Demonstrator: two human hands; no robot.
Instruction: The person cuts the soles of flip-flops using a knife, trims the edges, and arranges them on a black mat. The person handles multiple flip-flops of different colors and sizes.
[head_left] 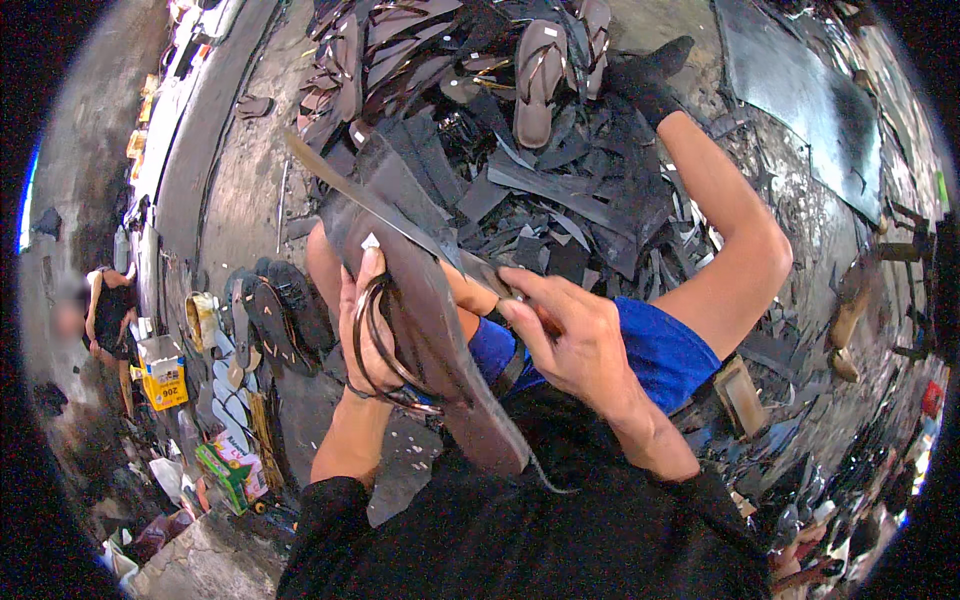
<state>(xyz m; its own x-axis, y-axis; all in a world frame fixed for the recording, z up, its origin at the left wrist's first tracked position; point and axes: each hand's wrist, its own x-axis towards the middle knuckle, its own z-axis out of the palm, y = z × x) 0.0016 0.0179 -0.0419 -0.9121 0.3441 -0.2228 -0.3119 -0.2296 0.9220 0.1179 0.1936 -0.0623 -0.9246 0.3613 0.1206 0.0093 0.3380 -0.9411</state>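
My left hand [363, 325] is closed around a brown flip-flop [428, 320], its fingers passing under the thin, glossy straps. The sandal is tilted above my lap, with a small white label near its toe end. In my right hand [575, 335] is a long-bladed knife [345, 183], its handle mostly hidden by the fingers. The blade lies across the toe end of the flip-flop, along the edge of its sole. From the heel end hangs a thin curled strip [540, 470] of dark sole material.
Dark offcuts [560, 200] cover the floor between my legs. Beyond them lies a heap of brown flip-flops [400, 40]. Black sandals [275, 310] and a yellow box [163, 375] stand at the left. A dark sheet [800, 100] lies at the far right. Another person [110, 310] is at the left.
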